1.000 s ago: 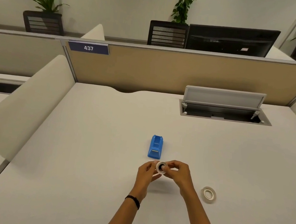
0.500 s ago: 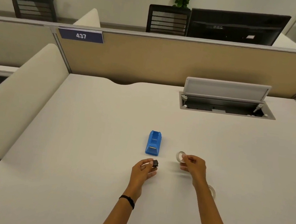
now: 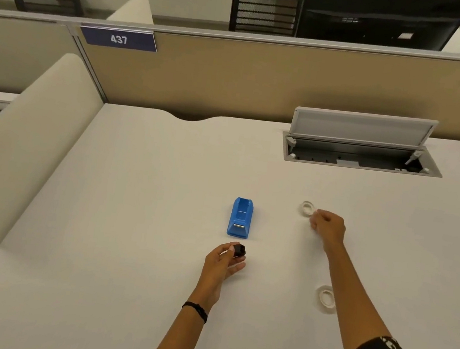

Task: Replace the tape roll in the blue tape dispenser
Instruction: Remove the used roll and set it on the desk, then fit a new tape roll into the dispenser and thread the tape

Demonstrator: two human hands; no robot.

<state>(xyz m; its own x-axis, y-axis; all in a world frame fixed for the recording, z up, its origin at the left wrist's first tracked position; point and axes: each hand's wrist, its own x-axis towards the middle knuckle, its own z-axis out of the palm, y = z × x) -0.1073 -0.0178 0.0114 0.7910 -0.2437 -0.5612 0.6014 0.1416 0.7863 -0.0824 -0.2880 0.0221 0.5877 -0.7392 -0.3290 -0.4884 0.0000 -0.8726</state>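
Observation:
The blue tape dispenser (image 3: 240, 218) stands on the white desk (image 3: 135, 220) with its cradle empty. Just in front of it, my left hand (image 3: 223, 264) pinches a small black spool core (image 3: 238, 249) between thumb and fingers. My right hand (image 3: 328, 227) is stretched out to the right of the dispenser, its fingertips on the edge of a thin, nearly used-up tape ring (image 3: 308, 208) that is low at the desk surface. A fuller clear tape roll (image 3: 326, 299) lies flat on the desk nearer to me, partly behind my right forearm.
An open cable hatch (image 3: 361, 155) with its raised lid sits at the back right of the desk. A tan partition (image 3: 235, 81) bearing the sign 437 closes the far edge. A cream side divider (image 3: 30, 130) borders the left.
My hands have pulled apart: the black core came out of the ring and stays in my left hand, while my right hand carried the ring to the right and further out.

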